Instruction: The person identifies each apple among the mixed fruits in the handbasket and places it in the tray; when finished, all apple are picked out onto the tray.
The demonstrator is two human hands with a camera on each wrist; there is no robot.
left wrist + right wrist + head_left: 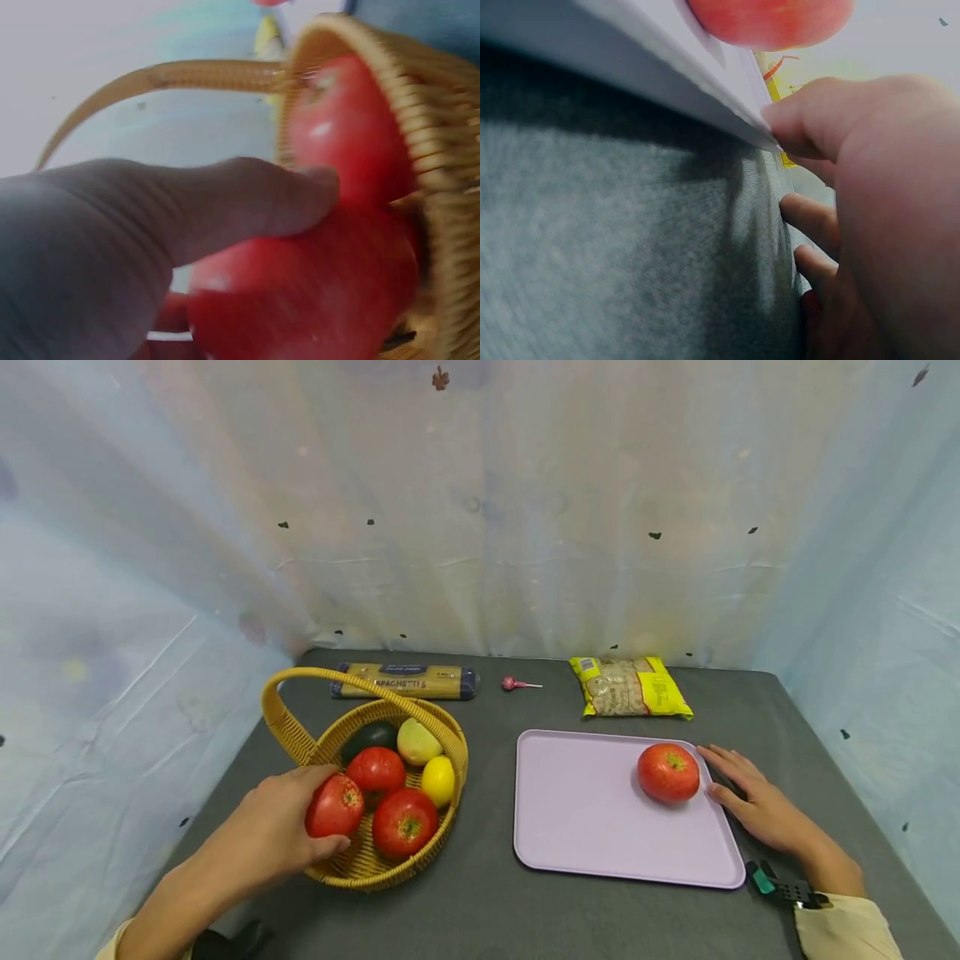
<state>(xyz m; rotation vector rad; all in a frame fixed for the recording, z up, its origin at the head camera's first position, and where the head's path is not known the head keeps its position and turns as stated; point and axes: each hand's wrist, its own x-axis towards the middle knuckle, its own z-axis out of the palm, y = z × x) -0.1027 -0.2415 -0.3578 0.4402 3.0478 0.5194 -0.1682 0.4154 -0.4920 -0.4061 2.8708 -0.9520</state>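
Note:
My left hand [281, 822] grips a red apple [334, 806] at the left side of a yellow wicker basket [360, 882]. In the left wrist view the thumb [255, 196] lies over this apple [307, 289], and the far fingers are mostly hidden. Beside it in the basket sit two more red apples [406, 823], a lemon [438, 780], a pale green fruit [417, 742] and a dark green avocado-like fruit [371, 740]. At the right edge of a light purple tray [585, 810], my right hand [765, 806] touches the rim with loosely extended fingers. One red apple [668, 773] rests on that tray.
Along the back of the grey table [487, 910] lie a spaghetti pack [408, 681], a pink lollipop [510, 683] and a yellow clear-windowed bag [630, 687]. The basket's tall handle [300, 737] arches over its left and back. Pale curtains [525, 527] enclose the table.

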